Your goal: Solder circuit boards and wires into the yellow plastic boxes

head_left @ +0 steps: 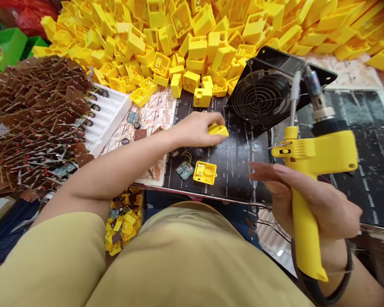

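Note:
My left hand (200,130) is closed around a small yellow plastic case (219,130), partly hidden by my fingers, over the black mat. Just nearer to me, an open yellow case (205,172) lies with its inside facing up. A small green circuit board (184,170) with thin wires rests against its left side. On the right, my right hand (320,204) holds a yellow soldering gun (323,153) by its handle, with the fingers curled loosely behind it. The gun's metal tip end points up and away from me, in front of the black fan.
A black fan with a wire guard (259,98) stands beyond the mat (237,170). Yellow cases (198,47) are heaped at the back. Brown circuit boards (35,115) are piled at left beside a white foam tray (110,115). A box of yellow parts (124,221) sits below the table edge.

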Tool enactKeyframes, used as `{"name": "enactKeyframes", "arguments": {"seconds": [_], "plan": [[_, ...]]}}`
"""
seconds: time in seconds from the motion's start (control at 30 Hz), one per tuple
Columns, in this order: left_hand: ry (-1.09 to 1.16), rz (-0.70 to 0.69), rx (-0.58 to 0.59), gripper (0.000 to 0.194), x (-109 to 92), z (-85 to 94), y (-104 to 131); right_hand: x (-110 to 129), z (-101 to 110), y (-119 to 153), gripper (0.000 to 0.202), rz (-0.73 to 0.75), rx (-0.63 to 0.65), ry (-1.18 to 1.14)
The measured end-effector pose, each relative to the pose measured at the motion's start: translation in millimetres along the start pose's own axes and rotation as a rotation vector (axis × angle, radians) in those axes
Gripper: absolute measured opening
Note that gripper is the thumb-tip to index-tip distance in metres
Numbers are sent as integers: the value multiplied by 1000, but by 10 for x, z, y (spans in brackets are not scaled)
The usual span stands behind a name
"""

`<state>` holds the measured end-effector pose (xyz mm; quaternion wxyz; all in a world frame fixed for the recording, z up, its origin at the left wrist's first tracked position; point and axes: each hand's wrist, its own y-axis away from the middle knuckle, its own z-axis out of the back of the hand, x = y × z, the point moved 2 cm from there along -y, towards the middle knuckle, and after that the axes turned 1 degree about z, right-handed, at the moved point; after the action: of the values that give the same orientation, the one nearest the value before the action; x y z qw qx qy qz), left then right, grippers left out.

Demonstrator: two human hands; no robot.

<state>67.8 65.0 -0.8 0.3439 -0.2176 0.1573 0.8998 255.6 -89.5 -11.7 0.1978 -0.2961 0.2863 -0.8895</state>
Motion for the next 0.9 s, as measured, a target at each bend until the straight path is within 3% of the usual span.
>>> {"name": "enactKeyframes", "arguments": {"seconds": [0.13, 0.33, 0.47, 0.57, 0.67, 0.73, 0.83, 0.9], "plan": [[491, 22, 104, 36, 124, 112, 90, 6, -12, -11, 43, 94, -95, 137], [635, 132, 84, 46, 187, 95, 224, -15, -184, -128, 39, 135, -53, -31], [447, 157, -63, 39, 229, 300, 223, -7, -245, -238, 47, 98, -11, -98], [273, 136, -41, 29, 256, 474, 189, 27, -294, -369, 51, 92, 21, -154], [283, 171, 119, 23, 195, 397, 129, 64, -381, -492, 48, 85, 54, -143], [357, 188, 139, 24, 115, 244, 89, 69, -449, -537, 44, 85, 62, -114], [133, 166, 37, 33, 68, 128, 112, 26, -520, -552, 43, 104, 49, -84], [-132, 134, -112, 32, 146, 244, 229, -27, -540, -548, 43, 106, 64, -63]]}}
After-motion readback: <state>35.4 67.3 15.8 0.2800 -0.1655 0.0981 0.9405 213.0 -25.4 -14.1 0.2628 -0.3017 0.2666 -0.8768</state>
